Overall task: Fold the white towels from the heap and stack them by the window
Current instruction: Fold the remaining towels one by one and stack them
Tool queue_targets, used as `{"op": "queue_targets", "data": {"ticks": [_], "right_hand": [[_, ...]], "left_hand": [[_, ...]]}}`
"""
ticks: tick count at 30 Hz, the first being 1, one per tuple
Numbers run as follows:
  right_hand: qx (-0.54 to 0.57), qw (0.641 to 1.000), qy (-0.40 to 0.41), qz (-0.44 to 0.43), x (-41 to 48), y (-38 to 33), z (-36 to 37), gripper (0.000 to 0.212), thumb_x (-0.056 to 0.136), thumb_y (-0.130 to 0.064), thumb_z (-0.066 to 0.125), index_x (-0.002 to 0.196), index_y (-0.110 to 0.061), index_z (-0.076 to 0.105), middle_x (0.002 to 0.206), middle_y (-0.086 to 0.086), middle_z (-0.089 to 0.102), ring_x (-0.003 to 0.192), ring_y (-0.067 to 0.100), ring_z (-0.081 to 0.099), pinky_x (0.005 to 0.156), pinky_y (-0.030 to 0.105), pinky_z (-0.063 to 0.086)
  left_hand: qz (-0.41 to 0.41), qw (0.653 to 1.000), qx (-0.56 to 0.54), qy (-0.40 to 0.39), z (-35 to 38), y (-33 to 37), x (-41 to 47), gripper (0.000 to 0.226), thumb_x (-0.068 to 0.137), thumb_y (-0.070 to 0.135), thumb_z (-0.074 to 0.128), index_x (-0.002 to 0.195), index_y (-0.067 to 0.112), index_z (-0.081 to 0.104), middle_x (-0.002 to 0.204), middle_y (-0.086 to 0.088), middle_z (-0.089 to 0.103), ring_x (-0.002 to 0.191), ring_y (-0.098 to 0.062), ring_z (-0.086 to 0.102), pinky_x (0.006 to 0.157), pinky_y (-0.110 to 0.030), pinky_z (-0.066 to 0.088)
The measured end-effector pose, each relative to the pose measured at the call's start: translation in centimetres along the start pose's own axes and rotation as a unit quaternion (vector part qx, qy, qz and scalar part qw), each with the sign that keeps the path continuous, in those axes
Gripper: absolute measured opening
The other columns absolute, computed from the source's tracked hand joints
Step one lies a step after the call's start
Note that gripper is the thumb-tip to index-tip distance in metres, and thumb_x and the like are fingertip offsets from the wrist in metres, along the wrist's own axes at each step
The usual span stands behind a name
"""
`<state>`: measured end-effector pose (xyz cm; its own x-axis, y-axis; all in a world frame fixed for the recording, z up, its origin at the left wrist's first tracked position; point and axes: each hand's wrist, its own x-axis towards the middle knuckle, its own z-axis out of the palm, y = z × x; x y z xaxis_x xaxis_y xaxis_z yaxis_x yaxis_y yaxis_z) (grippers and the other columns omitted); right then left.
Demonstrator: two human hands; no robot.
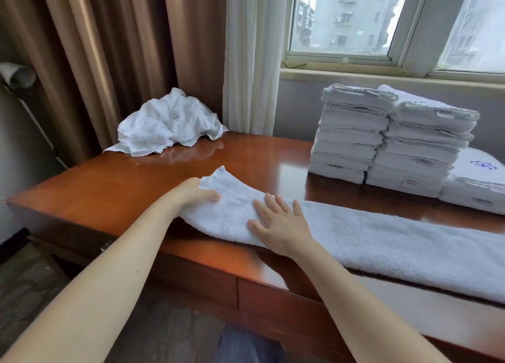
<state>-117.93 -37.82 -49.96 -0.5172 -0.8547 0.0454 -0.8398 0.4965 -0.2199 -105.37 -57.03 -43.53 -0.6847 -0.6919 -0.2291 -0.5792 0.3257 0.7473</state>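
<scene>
A long white towel [382, 242], folded into a narrow strip, lies along the front of the wooden table [131, 177] and runs off to the right. My left hand [191, 193] grips its left end, thumb on top, and that end is lifted and curls up off the wood. My right hand [276, 220] lies flat on the strip just right of it, fingers spread. A crumpled heap of white towels [166, 122] sits at the table's far left corner. Two tall stacks of folded towels [388, 138] stand under the window [344, 18].
A lower pile of folded towels with a blue logo [478, 182] sits right of the stacks. Brown curtains [103, 48] and a white sheer curtain [251, 54] hang behind the table. Drawers [273, 302] run under the front edge.
</scene>
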Motion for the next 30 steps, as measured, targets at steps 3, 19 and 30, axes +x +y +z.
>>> {"op": "queue_targets", "data": {"ticks": [3, 19, 30], "right_hand": [[0.015, 1.0, 0.002, 0.003, -0.1, -0.1, -0.2, 0.062, 0.095, -0.06, 0.024, 0.153, -0.037, 0.019, 0.165, -0.003, 0.007, 0.152, 0.014, -0.005, 0.12, 0.048, -0.01], [0.74, 0.669, 0.019, 0.064, -6.1, 6.8, -10.6, 0.061, 0.089, -0.063, 0.051, 0.132, -0.021, 0.059, 0.127, 0.007, 0.067, 0.114, 0.027, 0.066, 0.088, 0.044, 0.056], [0.532, 0.793, 0.127, 0.267, -9.5, 12.5, -8.5, 0.067, 0.084, 0.0, 0.058, 0.146, -0.019, 0.04, 0.117, 0.01, 0.06, 0.074, 0.018, 0.06, 0.048, 0.022, 0.043]], "left_hand": [[0.046, 0.997, -0.005, 0.062, -0.1, 1.2, -0.6, 0.048, 0.08, 0.024, 0.075, 0.119, 0.01, 0.049, 0.116, -0.005, 0.059, 0.1, -0.019, 0.059, 0.078, -0.03, 0.049], [0.196, 0.959, -0.176, -0.102, 11.6, 13.8, -5.7, 0.078, 0.085, 0.029, 0.07, 0.151, 0.025, 0.028, 0.114, 0.007, 0.055, 0.097, -0.004, 0.059, 0.076, -0.026, 0.05], [0.237, 0.955, -0.127, -0.127, 17.5, 14.2, -6.6, 0.047, 0.098, 0.008, 0.04, 0.144, 0.018, 0.045, 0.122, 0.004, 0.063, 0.1, -0.016, 0.067, 0.078, -0.029, 0.058]]}}
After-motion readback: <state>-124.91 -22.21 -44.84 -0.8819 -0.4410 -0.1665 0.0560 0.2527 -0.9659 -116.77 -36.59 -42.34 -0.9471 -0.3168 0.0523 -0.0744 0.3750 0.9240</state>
